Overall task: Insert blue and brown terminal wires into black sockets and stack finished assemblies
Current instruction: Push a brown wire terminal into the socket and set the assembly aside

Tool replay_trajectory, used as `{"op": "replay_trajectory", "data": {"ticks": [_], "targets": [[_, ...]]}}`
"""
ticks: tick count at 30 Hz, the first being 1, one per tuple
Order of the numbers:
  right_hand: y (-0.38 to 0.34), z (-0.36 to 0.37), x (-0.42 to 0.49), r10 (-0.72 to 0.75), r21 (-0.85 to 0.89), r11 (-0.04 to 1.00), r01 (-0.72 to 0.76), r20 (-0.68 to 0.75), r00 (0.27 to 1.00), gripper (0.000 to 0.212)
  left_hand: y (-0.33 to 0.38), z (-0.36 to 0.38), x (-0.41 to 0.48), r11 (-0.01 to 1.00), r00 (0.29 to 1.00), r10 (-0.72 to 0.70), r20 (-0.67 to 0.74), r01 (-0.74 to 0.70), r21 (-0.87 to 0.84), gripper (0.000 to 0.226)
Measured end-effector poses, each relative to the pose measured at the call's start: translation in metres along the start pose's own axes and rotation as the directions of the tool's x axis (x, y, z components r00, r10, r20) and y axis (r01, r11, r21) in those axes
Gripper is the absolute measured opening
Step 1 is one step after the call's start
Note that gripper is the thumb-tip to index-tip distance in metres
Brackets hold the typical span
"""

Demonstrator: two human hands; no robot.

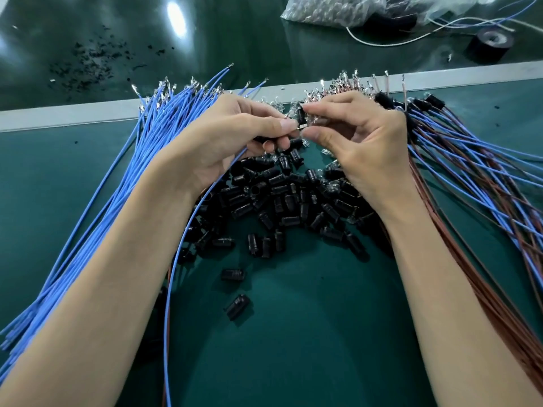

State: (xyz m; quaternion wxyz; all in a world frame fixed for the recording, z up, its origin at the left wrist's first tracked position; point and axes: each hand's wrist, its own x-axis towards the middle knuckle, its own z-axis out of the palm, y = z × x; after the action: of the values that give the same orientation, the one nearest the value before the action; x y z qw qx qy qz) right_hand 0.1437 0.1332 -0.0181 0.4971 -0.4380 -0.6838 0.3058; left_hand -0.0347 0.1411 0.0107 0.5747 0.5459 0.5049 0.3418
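Green matting (293, 342) covers the bench, and above it the left hand (235, 133) pinches the terminal end of 1 blue wire (176, 259) between thumb and forefinger, while the right hand (361, 142) pinches 1 black socket (300, 115) at its fingertips; terminal and socket meet there, so I judge an insertion is under way. Below lies a pile of loose sockets (282, 198). With finished assemblies (470, 171) stacked at the right and a thick bundle of blue wires (132, 171) waiting at the left, much seems left to do.
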Motion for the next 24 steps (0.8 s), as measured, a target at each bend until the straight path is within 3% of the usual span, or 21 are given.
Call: {"op": "replay_trajectory", "data": {"ticks": [11, 19, 24], "targets": [[0.000, 0.001, 0.000, -0.085, -0.163, 0.983, 0.084, 0.000, 0.996, 0.022, -0.001, 0.002, -0.001, 0.999, 1.000, 0.008, -0.007, -0.007, 0.053, 0.014], [0.011, 0.000, 0.003, -0.366, -0.353, 0.860, 0.369, 0.079, 0.927, 0.015, -0.004, 0.003, 0.001, 1.000, 1.000, -0.017, -0.005, 0.017, 0.014, 0.027], [0.012, 0.004, 0.003, -0.380, -0.387, 0.845, 0.370, 0.055, 0.924, 0.016, -0.003, 0.002, 0.002, 0.998, 0.999, -0.043, -0.002, 0.043, -0.039, 0.028]]}}
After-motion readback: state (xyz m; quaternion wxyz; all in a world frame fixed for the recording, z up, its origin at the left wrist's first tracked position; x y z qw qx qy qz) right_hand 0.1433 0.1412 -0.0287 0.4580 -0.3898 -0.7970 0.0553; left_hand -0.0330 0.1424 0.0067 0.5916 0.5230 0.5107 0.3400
